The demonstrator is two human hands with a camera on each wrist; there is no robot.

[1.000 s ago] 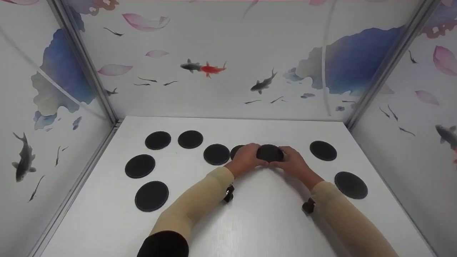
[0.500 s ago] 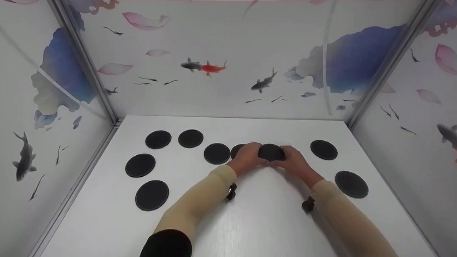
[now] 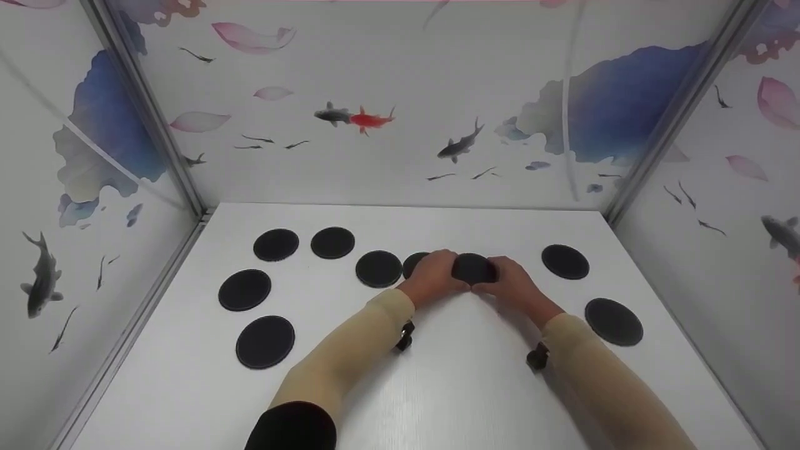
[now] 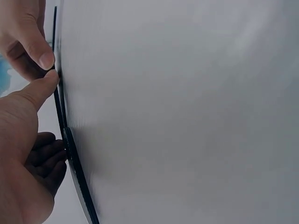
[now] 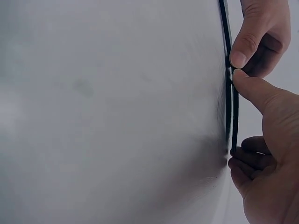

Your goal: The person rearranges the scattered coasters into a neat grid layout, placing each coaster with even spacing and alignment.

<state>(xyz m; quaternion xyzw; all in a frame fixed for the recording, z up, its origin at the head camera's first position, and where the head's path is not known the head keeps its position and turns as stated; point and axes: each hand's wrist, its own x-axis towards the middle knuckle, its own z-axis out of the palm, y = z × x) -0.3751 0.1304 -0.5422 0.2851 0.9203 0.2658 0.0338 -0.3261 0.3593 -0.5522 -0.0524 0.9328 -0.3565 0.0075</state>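
Observation:
In the head view, a round black coaster (image 3: pixel 474 269) lies between my two hands, right of the table's middle. My left hand (image 3: pixel 433 277) grips its left edge and my right hand (image 3: pixel 517 287) its right edge. In the left wrist view the tips of both thumbs meet at the coaster's near edge, and the left fingers (image 4: pixel 49 158) curl beside the rim. From the right wrist, the coaster (image 5: pixel 235 114) shows edge-on, low over the white surface, with the right fingertips at its rim. Another black coaster (image 3: pixel 410 265) is partly hidden behind my left hand.
On the white table (image 3: pixel 431 387), several more black coasters lie flat: one just left (image 3: pixel 379 269), others farther left (image 3: pixel 265 342), and two at the right (image 3: pixel 614 322). Patterned panels (image 3: pixel 400 169) enclose the back and both sides.
My left forearm has shifted very slightly right. Both hands stay on the same coaster, which has hardly moved; the other coasters lie where they were.

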